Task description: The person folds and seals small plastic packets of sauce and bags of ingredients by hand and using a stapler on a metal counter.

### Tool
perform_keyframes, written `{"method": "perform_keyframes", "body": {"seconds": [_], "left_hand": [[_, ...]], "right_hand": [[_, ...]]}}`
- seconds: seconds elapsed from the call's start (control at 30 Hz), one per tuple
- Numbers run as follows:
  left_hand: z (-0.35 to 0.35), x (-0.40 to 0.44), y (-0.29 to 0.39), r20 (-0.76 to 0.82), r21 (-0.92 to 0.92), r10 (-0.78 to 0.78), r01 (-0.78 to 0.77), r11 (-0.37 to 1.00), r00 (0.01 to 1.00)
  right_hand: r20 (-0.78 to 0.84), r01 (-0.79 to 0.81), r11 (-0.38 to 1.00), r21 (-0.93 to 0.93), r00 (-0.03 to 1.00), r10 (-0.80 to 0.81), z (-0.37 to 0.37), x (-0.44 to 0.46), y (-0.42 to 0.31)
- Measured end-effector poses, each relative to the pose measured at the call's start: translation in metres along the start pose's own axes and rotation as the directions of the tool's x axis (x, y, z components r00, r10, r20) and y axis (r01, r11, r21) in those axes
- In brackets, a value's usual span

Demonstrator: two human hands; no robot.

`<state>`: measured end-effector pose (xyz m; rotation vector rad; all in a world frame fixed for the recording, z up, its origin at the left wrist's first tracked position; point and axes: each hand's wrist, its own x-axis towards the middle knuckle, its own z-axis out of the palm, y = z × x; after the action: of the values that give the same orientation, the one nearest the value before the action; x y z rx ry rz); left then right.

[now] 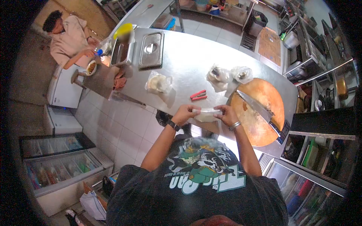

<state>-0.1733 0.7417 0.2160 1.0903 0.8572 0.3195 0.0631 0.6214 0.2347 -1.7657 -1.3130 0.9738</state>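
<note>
A clear plastic bag (206, 115) is stretched between my two hands at the near edge of the steel table. My left hand (184, 115) pinches its left end and my right hand (228, 116) its right end. What the bag holds is hard to make out. Just beyond the bag lies a red stapler (198, 95). Right of my right hand is a round wooden chopping board (245, 130), with a large knife (260, 113) lying across it. Filled plastic bags stand farther back: one bag (158, 82) to the left, another bag (218, 74) and a third bag (242, 74) by the board.
A lidded steel pan (151, 51) sits at the table's far left. Beside it, another person (71, 39) works near a bowl (91, 67). Shelving with pans (326, 100) borders the right side. Glass-topped freezers (62, 167) stand at the lower left.
</note>
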Motion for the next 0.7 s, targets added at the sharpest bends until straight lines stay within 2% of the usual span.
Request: {"method": "perform_keyframes", "body": {"seconds": [0.03,0.07,0.13,0.17,0.23,0.27,0.3,0.33,0.47,0.53,0.6,0.63,0.7], "left_hand": [[0.0,-0.004,0.002,0.065,0.199,0.126,-0.137,0.97,0.99],[0.002,-0.006,0.003,0.063,0.198,0.13,-0.14,0.97,0.99],[0.012,-0.009,0.004,0.003,0.505,0.13,-0.113,0.856,0.992],[0.017,-0.013,0.005,-0.004,0.504,0.133,-0.113,0.856,0.991],[0.03,-0.023,0.019,-0.073,0.701,0.408,-0.244,0.67,0.91],[0.034,-0.024,0.025,-0.073,0.702,0.409,-0.244,0.669,0.91],[0.037,-0.026,0.03,0.001,0.738,0.613,-0.414,0.534,0.79],[0.039,-0.026,0.032,0.083,0.754,0.776,-0.548,0.361,0.625],[0.031,-0.012,0.008,0.188,0.747,0.702,-0.564,0.352,0.687],[0.027,-0.007,-0.001,0.119,0.731,0.624,-0.493,0.471,0.772],[0.023,-0.001,-0.006,0.113,0.719,0.591,-0.476,0.506,0.798],[0.022,0.003,-0.008,0.107,0.706,0.557,-0.457,0.541,0.824],[0.023,0.01,-0.03,0.12,0.7,0.548,-0.462,0.545,0.828]], "right_hand": [[0.0,0.002,1.0,-0.001,1.0,-0.002,0.0,-0.001,-0.002],[-0.016,-0.034,0.997,-0.073,0.999,0.033,-0.001,-0.001,-0.004],[-0.025,-0.061,0.987,-0.147,0.998,0.058,0.001,0.001,-0.002],[-0.057,-0.033,0.99,-0.137,0.998,0.025,0.006,0.003,0.006],[-0.089,-0.002,0.992,-0.127,0.996,-0.01,0.011,0.007,0.015],[-0.105,0.002,0.993,-0.121,0.994,-0.015,0.013,0.008,0.019],[-0.121,0.005,0.993,-0.114,0.992,-0.019,0.014,0.008,0.018],[-0.122,0.004,0.993,-0.114,0.992,-0.018,0.013,0.008,0.018],[-0.082,0.033,0.973,-0.227,0.995,-0.053,0.006,0.01,0.005],[-0.064,0.041,0.966,-0.254,0.996,-0.059,0.005,0.013,0.003],[-0.138,0.321,0.831,-0.455,0.896,-0.422,0.004,0.016,0.012],[-0.14,0.321,0.83,-0.456,0.895,-0.423,0.003,0.017,0.017],[0.047,0.296,0.941,-0.164,0.955,-0.292,0.0,0.022,0.022]]}}
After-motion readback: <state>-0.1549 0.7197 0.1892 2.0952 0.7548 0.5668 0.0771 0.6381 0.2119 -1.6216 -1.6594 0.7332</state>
